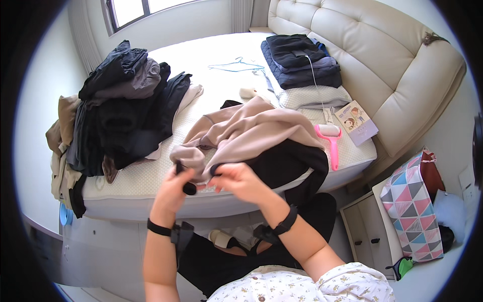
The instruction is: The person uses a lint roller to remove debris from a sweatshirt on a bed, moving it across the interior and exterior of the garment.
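Observation:
A beige garment (261, 121) lies bunched at the bed's near edge, with black cloth (276, 163) beneath it and spilling over the side. My left hand (172, 190) is closed at the garment's near left end. A small dark rounded piece shows beside its thumb; its kind is not clear. My right hand (240, 182) pinches the same edge a little to the right, with another dark bit at its fingertips. Blur and folds partly hide the fingers of both hands. Black straps circle both wrists.
A tall pile of dark clothes (126, 110) covers the bed's left side. Folded dark clothes (302, 60) sit on a pillow (312, 96). Nearby are a pink lint roller (332, 143), a book (356, 122) and a blue hanger (236, 65). A triangle-patterned bag (415, 206) stands right, by a nightstand (362, 229).

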A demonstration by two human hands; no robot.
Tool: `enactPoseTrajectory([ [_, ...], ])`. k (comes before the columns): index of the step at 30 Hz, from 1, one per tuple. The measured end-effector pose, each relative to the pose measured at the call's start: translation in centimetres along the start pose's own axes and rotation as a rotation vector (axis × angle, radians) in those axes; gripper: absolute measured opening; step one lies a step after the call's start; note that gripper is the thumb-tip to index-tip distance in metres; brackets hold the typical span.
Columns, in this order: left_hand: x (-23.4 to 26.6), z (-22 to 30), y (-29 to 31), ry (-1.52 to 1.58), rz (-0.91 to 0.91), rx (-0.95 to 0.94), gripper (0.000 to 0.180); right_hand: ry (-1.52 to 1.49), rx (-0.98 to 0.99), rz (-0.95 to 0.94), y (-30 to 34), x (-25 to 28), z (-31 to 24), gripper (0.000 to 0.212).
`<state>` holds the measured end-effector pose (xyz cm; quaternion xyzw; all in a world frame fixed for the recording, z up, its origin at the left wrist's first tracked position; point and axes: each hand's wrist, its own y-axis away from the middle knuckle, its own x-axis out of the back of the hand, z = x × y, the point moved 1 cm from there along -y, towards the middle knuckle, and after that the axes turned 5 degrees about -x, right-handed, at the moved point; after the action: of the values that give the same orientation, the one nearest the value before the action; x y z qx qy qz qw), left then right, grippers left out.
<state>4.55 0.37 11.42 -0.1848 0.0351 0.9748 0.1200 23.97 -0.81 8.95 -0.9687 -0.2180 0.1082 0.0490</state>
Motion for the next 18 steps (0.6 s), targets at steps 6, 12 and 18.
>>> enactPoseTrajectory([
  [6,-1.1,-1.5,1.5,-0.084,-0.01,-0.115,0.029,0.22,-0.088,-0.265,1.3,-2.5,1.3,0.021],
  [12,3.4,-1.2,1.4,-0.272,0.196,-0.263,0.034,0.43,0.024,0.311,4.2,3.5,0.1,0.025],
  [18,11.7,0.6,-1.6,-0.964,0.48,-0.294,0.021,1.281,-0.067,1.122,12.0,17.0,5.2,0.06],
])
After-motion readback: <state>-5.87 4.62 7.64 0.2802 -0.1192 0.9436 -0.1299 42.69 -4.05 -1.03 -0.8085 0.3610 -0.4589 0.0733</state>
